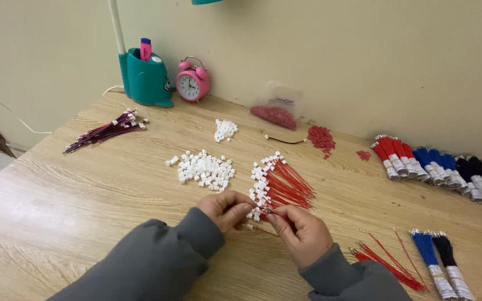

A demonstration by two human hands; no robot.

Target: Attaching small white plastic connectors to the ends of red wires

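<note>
Red wires (285, 184) tipped with white plugs fan out on the wooden desk (85, 184) just beyond both hands. Left hand (225, 208) and right hand (302, 231) meet at the near end of that fan, fingertips pinching a single red wire with a white connector (256, 213) between them. Loose white connectors (205, 169) lie heaped beyond the left hand, while bundled wires (419, 262) lie to the right of the right hand.

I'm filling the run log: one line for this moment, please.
left hand: pinching white connector | right hand: holding red wire | red wires pile ahead
</note>
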